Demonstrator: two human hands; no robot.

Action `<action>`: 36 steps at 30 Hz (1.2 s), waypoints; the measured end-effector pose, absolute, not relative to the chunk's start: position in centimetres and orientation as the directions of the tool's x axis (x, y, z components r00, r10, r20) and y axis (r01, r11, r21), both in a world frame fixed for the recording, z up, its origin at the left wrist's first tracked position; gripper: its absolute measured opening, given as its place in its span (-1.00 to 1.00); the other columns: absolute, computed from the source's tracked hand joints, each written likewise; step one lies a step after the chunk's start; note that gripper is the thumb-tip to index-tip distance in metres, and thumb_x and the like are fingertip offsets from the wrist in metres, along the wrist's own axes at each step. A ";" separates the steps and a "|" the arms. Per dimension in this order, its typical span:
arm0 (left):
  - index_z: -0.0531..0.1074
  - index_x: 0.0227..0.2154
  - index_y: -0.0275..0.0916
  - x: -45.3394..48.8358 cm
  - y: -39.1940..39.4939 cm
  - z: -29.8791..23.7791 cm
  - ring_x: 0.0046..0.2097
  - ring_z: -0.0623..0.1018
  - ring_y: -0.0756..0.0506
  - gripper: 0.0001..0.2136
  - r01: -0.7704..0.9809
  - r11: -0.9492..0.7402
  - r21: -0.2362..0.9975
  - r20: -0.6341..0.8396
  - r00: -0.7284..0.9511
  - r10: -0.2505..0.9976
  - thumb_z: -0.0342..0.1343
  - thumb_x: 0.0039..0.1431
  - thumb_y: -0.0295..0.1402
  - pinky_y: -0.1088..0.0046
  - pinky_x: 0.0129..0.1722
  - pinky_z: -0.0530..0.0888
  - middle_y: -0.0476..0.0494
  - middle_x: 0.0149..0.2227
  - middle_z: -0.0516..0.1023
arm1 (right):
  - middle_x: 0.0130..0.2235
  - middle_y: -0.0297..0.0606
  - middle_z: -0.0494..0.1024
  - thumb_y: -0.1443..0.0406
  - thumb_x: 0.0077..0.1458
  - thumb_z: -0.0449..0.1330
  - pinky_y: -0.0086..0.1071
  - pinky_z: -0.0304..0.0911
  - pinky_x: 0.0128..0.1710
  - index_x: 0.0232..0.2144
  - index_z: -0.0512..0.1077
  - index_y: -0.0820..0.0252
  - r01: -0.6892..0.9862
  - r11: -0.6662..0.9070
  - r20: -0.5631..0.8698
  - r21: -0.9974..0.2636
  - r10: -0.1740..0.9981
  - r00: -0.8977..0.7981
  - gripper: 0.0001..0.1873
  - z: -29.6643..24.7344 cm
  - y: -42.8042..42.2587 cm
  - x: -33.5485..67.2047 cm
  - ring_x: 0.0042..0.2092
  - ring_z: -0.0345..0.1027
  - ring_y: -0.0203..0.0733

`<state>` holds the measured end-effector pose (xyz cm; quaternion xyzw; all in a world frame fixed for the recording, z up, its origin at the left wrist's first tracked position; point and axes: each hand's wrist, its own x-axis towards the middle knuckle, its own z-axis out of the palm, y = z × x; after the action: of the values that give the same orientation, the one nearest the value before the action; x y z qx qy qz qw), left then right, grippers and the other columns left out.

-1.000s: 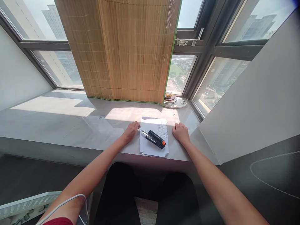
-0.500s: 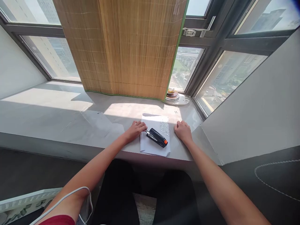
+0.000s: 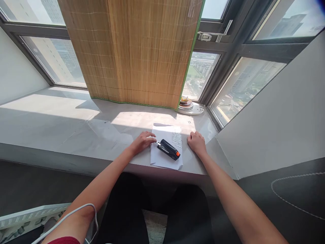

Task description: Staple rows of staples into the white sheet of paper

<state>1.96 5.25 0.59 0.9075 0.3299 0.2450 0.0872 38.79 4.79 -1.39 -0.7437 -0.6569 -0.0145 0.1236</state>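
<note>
A black stapler [image 3: 169, 149] with an orange part at its near right end lies slantwise on white paper sheets [image 3: 166, 162]. A metal piece sticks out of its far left end. Close to that metal piece is my left hand [image 3: 142, 142], fingers apart and stretched toward it, with nothing seen in its grasp. Whether a fingertip touches the metal is too small to tell. My right hand [image 3: 197, 142] rests on the windowsill right of the paper, its fingers curled closed and nothing visible in them.
The wide pale windowsill [image 3: 68, 132] runs along the windows. A bamboo blind [image 3: 137, 54] hangs down to its back part. Stacked plates [image 3: 189, 106] stand in the back right corner. A white cable [image 3: 73, 212] crosses my left arm.
My left hand has drawn back slightly left from the stapler's metal end, and its fingers have loosened. The stapler stays on the paper; my right hand stays curled. The view has shifted a little.
</note>
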 end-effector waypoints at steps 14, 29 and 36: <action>0.40 0.28 -0.19 0.2 2.1 0.4 0.23 0.60 -0.26 -0.48 0.469 -0.398 0.789 0.200 0.415 0.887 0.18 0.26 -0.28 0.06 0.32 0.47 -0.22 0.11 0.67 | -0.24 -0.20 0.52 0.09 0.42 -0.05 -0.29 0.28 -0.18 -0.29 0.45 0.11 0.680 0.253 0.365 -0.688 0.931 0.024 -0.62 1.6 1.0 35.6 -0.20 0.37 -0.10; 0.26 0.29 -0.08 3.6 0.0 0.5 0.21 0.62 -0.27 -0.44 0.359 -0.475 0.803 0.250 0.521 0.816 0.15 0.22 -0.37 0.08 0.23 0.51 -0.33 0.35 0.43 | -0.28 -0.28 0.51 0.11 0.30 0.25 -0.28 0.34 -0.15 -0.23 0.63 0.04 0.464 0.487 0.448 -0.740 0.871 -0.200 -0.79 0.8 -1.4 26.8 -0.22 0.45 -0.12; 0.43 0.15 -0.11 1.6 -0.2 2.8 0.26 0.57 -0.25 -0.62 0.391 -0.400 0.829 0.201 0.460 0.865 0.09 0.31 -0.21 0.09 0.29 0.47 -0.23 0.20 0.59 | -0.21 -0.25 0.61 0.20 0.17 0.40 -0.26 0.36 -0.10 -0.08 0.58 0.06 0.591 0.486 0.438 -0.644 0.868 -0.236 -0.73 0.3 -1.2 26.7 -0.14 0.51 -0.05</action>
<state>1.61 -0.24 2.80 0.7718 0.4068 0.3234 0.3664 26.75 -1.20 0.31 -0.4758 -0.7664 0.1753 0.3943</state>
